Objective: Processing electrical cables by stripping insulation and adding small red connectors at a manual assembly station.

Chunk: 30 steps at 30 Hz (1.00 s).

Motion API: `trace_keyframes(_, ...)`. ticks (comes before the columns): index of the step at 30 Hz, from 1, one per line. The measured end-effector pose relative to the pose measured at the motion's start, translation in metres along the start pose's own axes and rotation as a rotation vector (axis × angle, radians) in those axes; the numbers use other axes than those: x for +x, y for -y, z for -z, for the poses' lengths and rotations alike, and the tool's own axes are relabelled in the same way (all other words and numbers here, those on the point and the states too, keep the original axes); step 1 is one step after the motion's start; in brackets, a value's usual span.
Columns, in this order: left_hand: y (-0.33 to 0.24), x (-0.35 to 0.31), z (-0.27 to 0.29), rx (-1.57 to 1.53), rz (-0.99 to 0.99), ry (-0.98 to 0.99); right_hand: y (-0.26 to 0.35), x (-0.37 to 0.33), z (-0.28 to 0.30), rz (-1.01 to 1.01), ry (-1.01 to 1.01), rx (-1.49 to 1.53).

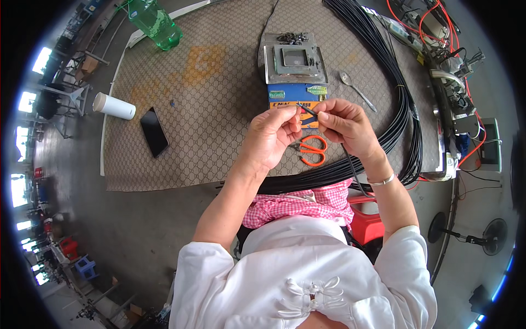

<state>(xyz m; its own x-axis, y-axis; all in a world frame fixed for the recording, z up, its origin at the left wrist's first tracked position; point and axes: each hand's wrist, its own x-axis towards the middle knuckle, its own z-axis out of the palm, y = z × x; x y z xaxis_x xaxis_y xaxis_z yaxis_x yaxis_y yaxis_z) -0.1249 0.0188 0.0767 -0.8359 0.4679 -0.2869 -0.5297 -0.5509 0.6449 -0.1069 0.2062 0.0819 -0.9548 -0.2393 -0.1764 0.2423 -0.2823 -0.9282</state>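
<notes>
My right hand [348, 125] pinches a thin black cable [308, 110] between thumb and fingers, close to its end. At that end the thumb and index finger of my left hand [272, 131] are pressed together, with the other fingers curled. The cable's tip is too small to make out between them. Just below both hands, a pair of scissors [313, 150] with orange handles lies on the table. Beyond the fingertips sits a blue and orange box [296, 94], with a square metal frame [296, 59] on it and small dark pieces [292, 38] at the far side.
A large coil of black cable [404, 118] curves along the table's right and near edges. A metal spoon [357, 91] lies right of the box. On the left are a phone [154, 132], a white tumbler [114, 106] and a green bottle [155, 25]. Machinery [457, 82] stands at the right.
</notes>
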Motion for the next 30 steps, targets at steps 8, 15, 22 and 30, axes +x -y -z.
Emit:
trace_keyframes(8,0.003,0.007,0.005,-0.065,-0.04,-0.093,0.025,0.022,-0.003,0.067,0.025,-0.421)
trace_keyframes(15,0.003,0.014,0.009,-0.186,-0.047,-0.112,0.034,0.042,-0.007,-0.017,0.03,-0.39)
trace_keyframes(22,0.011,0.009,0.021,-0.242,0.046,-0.125,0.032,0.087,0.014,0.136,-0.202,-0.82)
trace_keyframes(30,0.024,0.004,0.033,-0.237,0.12,-0.151,0.009,0.117,0.033,0.277,-0.347,-1.148)
